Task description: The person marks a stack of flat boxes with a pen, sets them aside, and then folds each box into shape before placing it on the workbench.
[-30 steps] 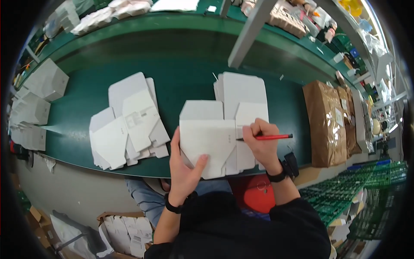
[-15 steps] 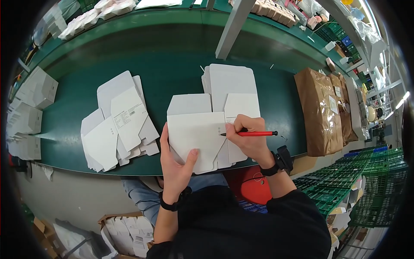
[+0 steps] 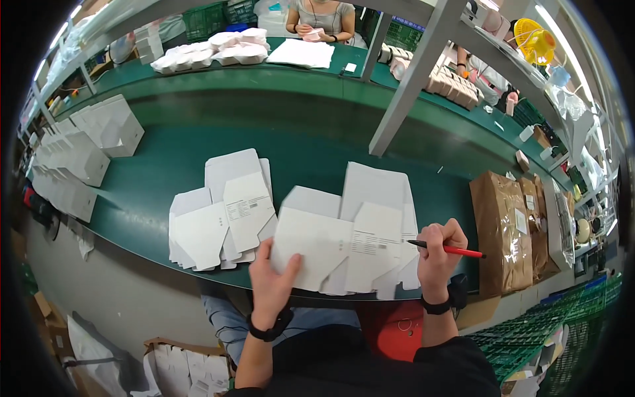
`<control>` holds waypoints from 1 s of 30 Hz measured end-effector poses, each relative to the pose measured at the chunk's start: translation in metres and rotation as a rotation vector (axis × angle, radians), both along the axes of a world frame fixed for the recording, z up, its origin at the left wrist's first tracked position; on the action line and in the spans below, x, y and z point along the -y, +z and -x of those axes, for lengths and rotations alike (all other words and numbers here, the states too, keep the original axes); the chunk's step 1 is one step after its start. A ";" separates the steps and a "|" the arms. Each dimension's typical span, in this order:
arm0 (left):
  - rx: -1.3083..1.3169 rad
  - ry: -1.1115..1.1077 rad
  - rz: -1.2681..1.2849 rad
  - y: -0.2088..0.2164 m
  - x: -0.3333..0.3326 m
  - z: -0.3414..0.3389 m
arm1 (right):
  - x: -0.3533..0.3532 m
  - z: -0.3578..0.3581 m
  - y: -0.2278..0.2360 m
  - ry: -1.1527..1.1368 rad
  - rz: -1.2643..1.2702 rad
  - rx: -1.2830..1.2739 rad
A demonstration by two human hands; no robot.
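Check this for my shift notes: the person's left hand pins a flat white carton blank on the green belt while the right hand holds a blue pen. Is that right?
Not quite. The head view shows the right hand holding a red pen, not a blue one. The rest stands: the left hand pins a flat white carton blank on the green belt.

A long green-topped desk (image 3: pixel 165 192) runs under slanted grey metal posts (image 3: pixel 413 76); green plastic crates (image 3: pixel 529 337) stand at right, cardboard boxes (image 3: pixel 178 364) on the floor.
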State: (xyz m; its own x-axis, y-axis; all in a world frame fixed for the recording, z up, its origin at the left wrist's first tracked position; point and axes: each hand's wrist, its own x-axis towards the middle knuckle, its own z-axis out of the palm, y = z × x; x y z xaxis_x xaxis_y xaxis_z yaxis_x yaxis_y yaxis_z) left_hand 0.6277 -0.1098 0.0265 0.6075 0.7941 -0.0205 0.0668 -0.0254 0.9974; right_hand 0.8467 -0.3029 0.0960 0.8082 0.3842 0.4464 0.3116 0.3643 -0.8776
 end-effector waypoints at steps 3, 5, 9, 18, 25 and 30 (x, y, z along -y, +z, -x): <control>0.192 0.317 -0.099 -0.004 -0.027 0.037 | -0.006 0.004 0.002 0.050 0.187 -0.002; 0.276 0.500 -0.040 0.006 -0.056 0.065 | -0.013 0.004 -0.008 0.088 0.250 -0.035; 0.143 0.505 -0.036 0.005 -0.128 0.112 | -0.019 -0.003 -0.027 0.186 0.384 -0.121; -0.564 0.005 -0.955 0.020 -0.047 0.046 | -0.020 -0.001 -0.036 0.170 0.414 -0.163; -0.560 -0.076 -1.068 -0.021 -0.035 0.015 | -0.019 0.000 -0.041 0.156 0.426 -0.122; -0.615 0.027 -1.053 -0.030 -0.054 0.026 | -0.019 0.001 -0.040 0.155 0.431 -0.122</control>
State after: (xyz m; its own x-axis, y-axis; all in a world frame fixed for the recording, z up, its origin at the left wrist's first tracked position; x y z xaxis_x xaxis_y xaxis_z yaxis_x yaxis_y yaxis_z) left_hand 0.6015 -0.0555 -0.0040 0.7064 0.6080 0.3623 0.5335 -0.7938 0.2919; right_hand 0.8458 -0.2835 0.0560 0.7635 0.6336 0.1250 0.1676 -0.0076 -0.9858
